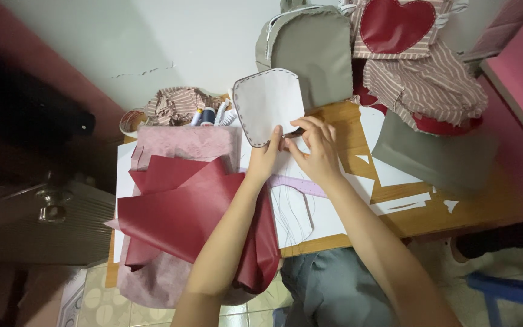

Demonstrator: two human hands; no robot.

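Note:
My left hand pinches the lower edge of a white fabric panel with rounded corners and dark stitching along its rim, holding it upright over the wooden table. My right hand is at the panel's lower right edge, fingers closed on a small thin dark thing, possibly a needle. Thin threads hang down below my hands over white paper sheets.
Dark red leatherette sheets and pink fabric lie at the left. A grey backpack piece, a red heart on striped cloth, grey fabric, thread spools and a lilac ruler surround my hands.

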